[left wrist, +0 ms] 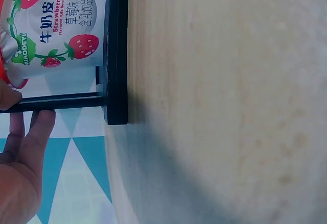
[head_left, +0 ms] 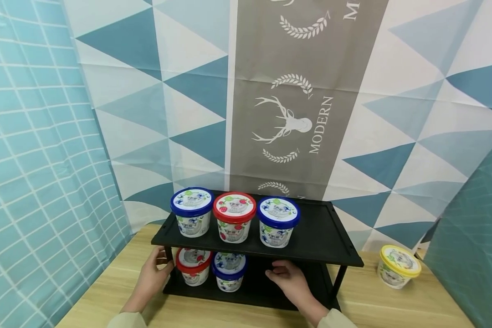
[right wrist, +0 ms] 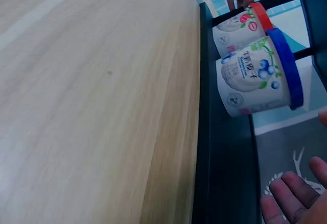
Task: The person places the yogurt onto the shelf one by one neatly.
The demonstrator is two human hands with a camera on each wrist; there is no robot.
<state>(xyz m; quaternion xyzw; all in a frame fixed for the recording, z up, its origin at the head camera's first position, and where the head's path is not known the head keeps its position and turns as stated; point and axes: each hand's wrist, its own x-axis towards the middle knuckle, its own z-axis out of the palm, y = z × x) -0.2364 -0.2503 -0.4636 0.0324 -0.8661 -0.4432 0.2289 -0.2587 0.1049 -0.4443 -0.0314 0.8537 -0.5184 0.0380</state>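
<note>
A two-level black rack (head_left: 311, 228) stands on the wooden table. My left hand (head_left: 151, 273) grips its front left post (left wrist: 61, 101), thumb on one side and fingertips on the other. Right beside that post, on the lower shelf, sits a red-lidded strawberry milk tub (head_left: 193, 269). A blue-lidded blueberry tub (head_left: 229, 273) is to its right. My right hand (head_left: 289, 280) reaches in at the lower shelf, right of the blue-lidded tub and apart from it. Its fingers (right wrist: 291, 196) are loosely bent, with nothing in them.
On the upper shelf are a blue-lidded tub (head_left: 192, 214), a red-lidded tub (head_left: 234, 218) and another blue-lidded tub (head_left: 278, 223). A yellow-lidded tub (head_left: 397, 269) stands on the table (head_left: 369, 305) right of the rack. Patterned cloth (head_left: 197, 91) hangs behind.
</note>
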